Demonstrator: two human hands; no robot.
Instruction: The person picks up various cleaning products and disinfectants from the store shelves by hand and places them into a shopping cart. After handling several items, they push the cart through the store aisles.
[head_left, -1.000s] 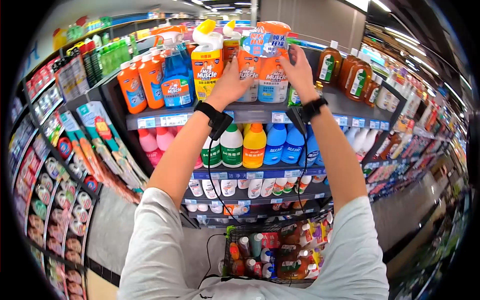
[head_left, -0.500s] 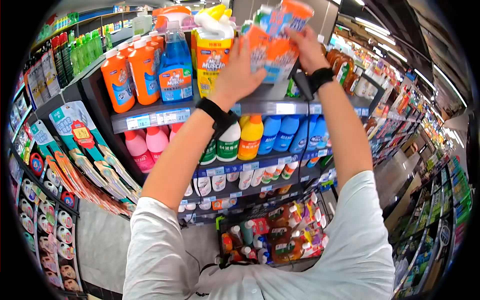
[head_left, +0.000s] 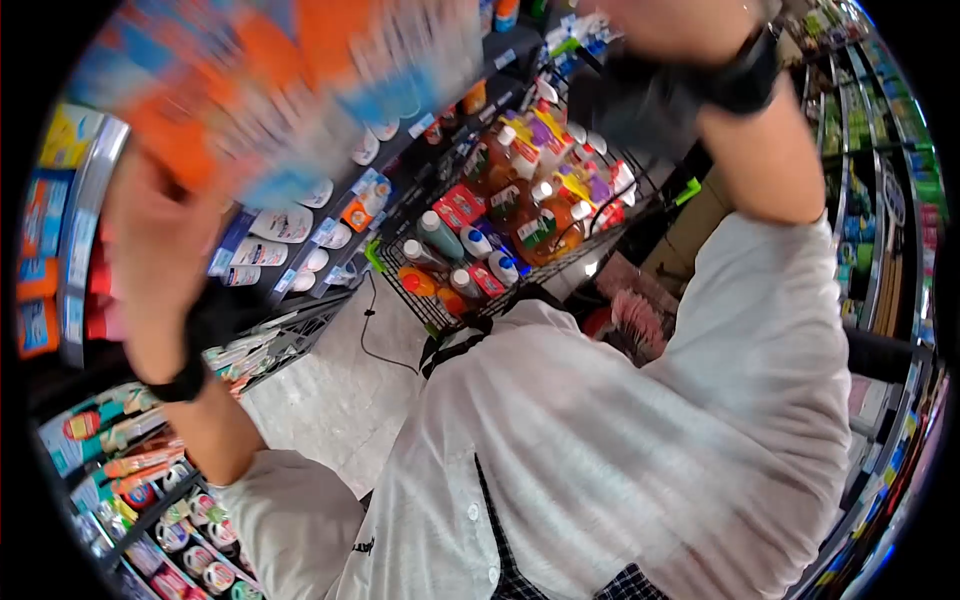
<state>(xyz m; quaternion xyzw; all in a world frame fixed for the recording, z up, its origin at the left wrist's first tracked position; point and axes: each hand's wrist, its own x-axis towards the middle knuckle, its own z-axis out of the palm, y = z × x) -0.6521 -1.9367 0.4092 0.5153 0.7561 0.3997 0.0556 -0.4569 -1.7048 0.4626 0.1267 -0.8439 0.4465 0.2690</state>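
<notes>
Several orange-and-blue packs (head_left: 250, 75), smeared by motion, fill the upper left of the head view. My left hand (head_left: 160, 225) is at their lower edge and grips them, its fingers partly covered by the packs. My right hand (head_left: 680, 25) is blurred at the top edge, apart from the packs, and its fingers are mostly cut off. Below it, a wire shopping basket (head_left: 405, 295) holds several brown bottles (head_left: 548, 228), red-and-white packages and other bottles.
White bottles (head_left: 283, 222) stand on the lower shelves beside the basket. Hanging packaged goods (head_left: 130, 435) line the left side. A dark cable (head_left: 370, 340) lies on the grey floor (head_left: 330, 400). More stocked shelves (head_left: 880, 220) rise at the right.
The view has swung downward to the basket. The packs, held between both hands above the shelf before, are now at the left with my left hand; my right hand has come away from them.
</notes>
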